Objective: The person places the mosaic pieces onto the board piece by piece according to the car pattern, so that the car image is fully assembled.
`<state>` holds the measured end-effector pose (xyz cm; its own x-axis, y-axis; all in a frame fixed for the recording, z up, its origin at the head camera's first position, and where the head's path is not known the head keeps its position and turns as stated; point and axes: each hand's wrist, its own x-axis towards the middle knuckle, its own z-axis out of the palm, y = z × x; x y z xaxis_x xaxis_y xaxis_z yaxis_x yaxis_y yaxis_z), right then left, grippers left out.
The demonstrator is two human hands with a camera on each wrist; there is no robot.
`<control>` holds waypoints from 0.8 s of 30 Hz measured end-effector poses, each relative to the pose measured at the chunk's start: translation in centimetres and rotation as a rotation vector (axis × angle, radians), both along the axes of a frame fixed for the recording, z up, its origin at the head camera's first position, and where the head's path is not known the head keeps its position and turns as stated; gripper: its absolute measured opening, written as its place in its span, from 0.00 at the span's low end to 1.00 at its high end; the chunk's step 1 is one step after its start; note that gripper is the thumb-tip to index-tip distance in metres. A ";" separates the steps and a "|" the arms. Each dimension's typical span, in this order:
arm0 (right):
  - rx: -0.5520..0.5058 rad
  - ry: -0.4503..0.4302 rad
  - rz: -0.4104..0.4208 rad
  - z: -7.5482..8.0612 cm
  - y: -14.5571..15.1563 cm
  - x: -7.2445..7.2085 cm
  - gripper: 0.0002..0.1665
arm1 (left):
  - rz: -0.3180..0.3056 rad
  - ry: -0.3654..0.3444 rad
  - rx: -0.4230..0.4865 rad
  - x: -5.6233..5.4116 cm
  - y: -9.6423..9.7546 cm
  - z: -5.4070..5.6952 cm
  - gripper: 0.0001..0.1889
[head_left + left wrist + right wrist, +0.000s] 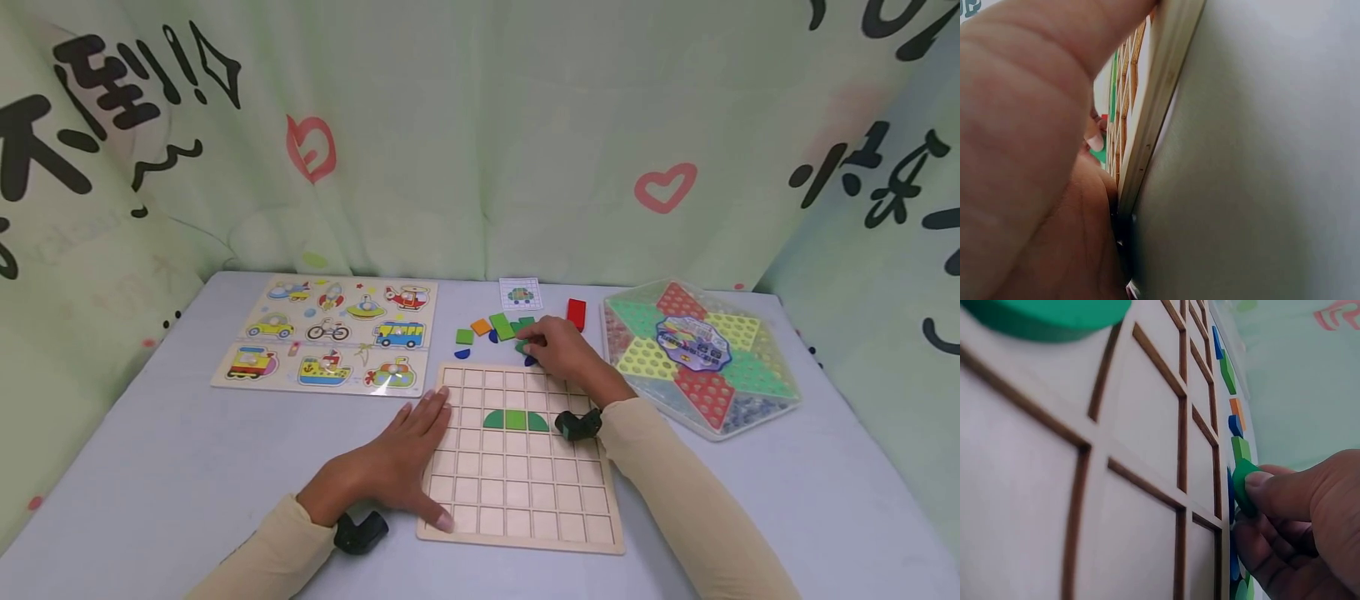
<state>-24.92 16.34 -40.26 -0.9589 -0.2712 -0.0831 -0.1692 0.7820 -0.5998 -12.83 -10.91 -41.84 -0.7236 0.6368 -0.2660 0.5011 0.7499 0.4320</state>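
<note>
Right hand (pixel 558 346): pinching dark-green piece (pixel 1242 489) beyond far edge of grid board (pixel 517 467). My left hand (pixel 401 458): spread along board's left side. Picking step, I judge; next calls for lifting clear of loose pieces (pixel 502 326).

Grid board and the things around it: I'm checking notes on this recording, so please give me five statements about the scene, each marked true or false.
1. The right hand pinches a green piece. True.
2. The left hand holds the red block. False: it rests on the left edge of the grid board.
3. On the board, a light green square sits between two darker green pieces. True.
4. The vehicle puzzle lies right of the board. False: it lies to the left.
5. The small pattern card lies beyond the board's far edge. True.
</note>
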 end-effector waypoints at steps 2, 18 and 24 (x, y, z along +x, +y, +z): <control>-0.013 -0.003 -0.012 0.0 0.1 0.0 0.13 | 0.002 -0.003 0.005 0.0 0.0 0.0 0.72; -0.096 0.052 -0.055 0.1 0.4 0.8 0.16 | 0.002 0.001 0.006 -0.1 0.0 -0.1 0.72; -0.111 0.060 -0.055 0.0 0.3 1.2 0.11 | -0.001 -0.002 0.013 -0.1 0.0 -0.1 0.72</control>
